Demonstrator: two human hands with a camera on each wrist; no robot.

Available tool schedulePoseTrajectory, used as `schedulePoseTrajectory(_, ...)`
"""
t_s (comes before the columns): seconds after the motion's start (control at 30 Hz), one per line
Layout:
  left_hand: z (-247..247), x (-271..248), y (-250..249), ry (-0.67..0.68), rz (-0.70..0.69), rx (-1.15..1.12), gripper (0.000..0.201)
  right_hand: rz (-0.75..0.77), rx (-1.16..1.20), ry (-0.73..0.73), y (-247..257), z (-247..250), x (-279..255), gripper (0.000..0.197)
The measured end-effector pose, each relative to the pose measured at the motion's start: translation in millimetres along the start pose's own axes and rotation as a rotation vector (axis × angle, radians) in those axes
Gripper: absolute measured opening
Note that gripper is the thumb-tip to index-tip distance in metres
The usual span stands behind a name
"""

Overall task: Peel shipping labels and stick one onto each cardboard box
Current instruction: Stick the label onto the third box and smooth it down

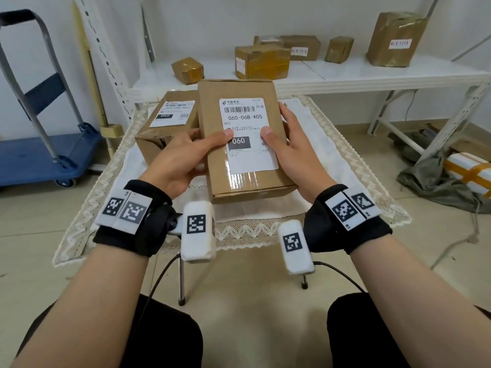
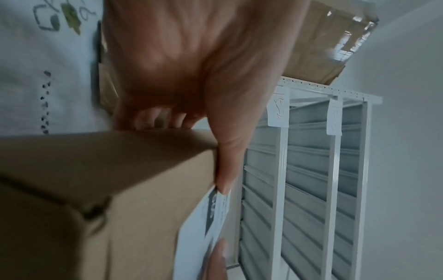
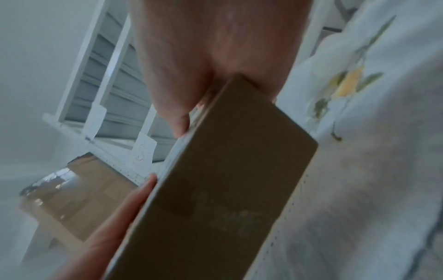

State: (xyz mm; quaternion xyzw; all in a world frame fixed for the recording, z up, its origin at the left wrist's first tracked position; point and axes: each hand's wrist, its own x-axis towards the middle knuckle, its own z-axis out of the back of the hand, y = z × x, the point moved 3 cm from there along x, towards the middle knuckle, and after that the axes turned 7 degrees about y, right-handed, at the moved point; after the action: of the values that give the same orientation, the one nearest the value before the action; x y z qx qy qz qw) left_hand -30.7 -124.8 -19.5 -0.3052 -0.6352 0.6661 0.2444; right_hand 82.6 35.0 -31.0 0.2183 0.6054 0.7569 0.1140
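Observation:
A brown cardboard box (image 1: 212, 102) is held above the small table between both hands, tilted up toward me. A white shipping label (image 1: 245, 123) reading 060-06B-A05 lies flat on its top face. My left hand (image 1: 186, 152) grips the box's left side with the thumb pressing the label's lower left. My right hand (image 1: 289, 144) grips the right side, its thumb on the label's right part. In the left wrist view the box (image 2: 84, 180) and the label's edge (image 2: 201, 223) show below the left hand (image 2: 191, 75). The right wrist view shows the box's side (image 3: 227, 180). A second labelled box (image 1: 164, 128) stands behind on the left.
The small table wears a white lace-edged cloth (image 1: 332, 160). Several taped boxes stand on a low white shelf (image 1: 372, 73) at the back. A blue hand cart (image 1: 39, 155) is at the left, and a bag with a foam parcel (image 1: 465, 171) lies on the floor at the right.

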Motion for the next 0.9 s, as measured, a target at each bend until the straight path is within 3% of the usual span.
schedulePoseTrajectory(0.1,-3.5,0.5,-2.5,-0.028,-0.061,-0.041,0.057,0.132,-0.121,-0.043,14.1,0.6,0.6,0.074)
schedulePoseTrajectory(0.2,-11.5,1.2,-2.1,-0.083,-0.141,-0.038,0.067,0.273,-0.538,-0.126,23.7,-0.2,0.9,0.079)
schedulePoseTrajectory(0.4,-27.5,3.5,-4.6,-0.172,-0.216,-0.071,0.080,0.309,-0.968,-0.107,16.7,-20.8,-11.7,0.078)
schedulePoseTrajectory(0.47,-26.4,3.9,-5.8,-0.187,-0.223,-0.100,0.083,0.313,-1.007,-0.105,12.7,-23.1,-12.9,0.078)
schedulePoseTrajectory(0.57,-20.9,2.9,-8.9,-0.201,-0.213,-0.115,0.073,0.290,-1.013,-0.117,7.0,-15.0,-10.7,0.078)
schedulePoseTrajectory(0.73,-14.7,1.2,-10.4,-0.232,-0.192,-0.087,0.072,0.144,-0.953,-0.150,-4.9,9.2,-3.7,0.085)
schedulePoseTrajectory(0.9,-19.2,0.0,-9.6,-0.221,-0.201,-0.073,0.071,0.237,-0.922,-0.141,8.7,-3.3,-9.5,0.088)
